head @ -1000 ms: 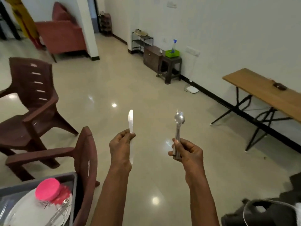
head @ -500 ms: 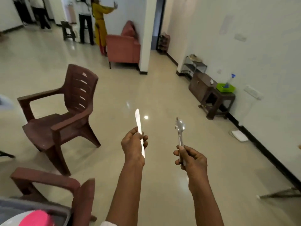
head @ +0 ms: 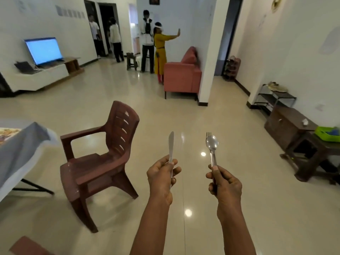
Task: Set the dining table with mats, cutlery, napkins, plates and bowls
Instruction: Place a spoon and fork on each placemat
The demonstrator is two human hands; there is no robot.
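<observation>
Swinging left since the earlier frames, the view now takes in a cloth-covered table (head: 22, 144) at the left edge. The left hand (head: 161, 176) grips a table knife (head: 171, 146) upright by its handle. The right hand (head: 226, 185) grips a spoon (head: 212, 143) with a fork (head: 208, 133) behind it, both upright, over the tiled floor (head: 239, 144). A brown plastic chair (head: 103, 162) stands between the hands and the table.

Knife (head: 171, 146): silver. Spoon (head: 212, 142): silver, polished. Fork (head: 208, 133): silver. Chair (head: 103, 162): dark reddish brown. Sofa (head: 182, 78): salmon pink. Floor (head: 239, 181): glossy cream. Counter cloth (head: 18, 150): pale grey. Mat (head: 5, 133): multicoloured print, blurred. Tray (head: 327, 134): lime green. Screen (head: 44, 50): bright blue. Cabinet (head: 287, 126): dark brown. Walls (head: 294, 52): white. Dress (head: 160, 50): mustard yellow.
</observation>
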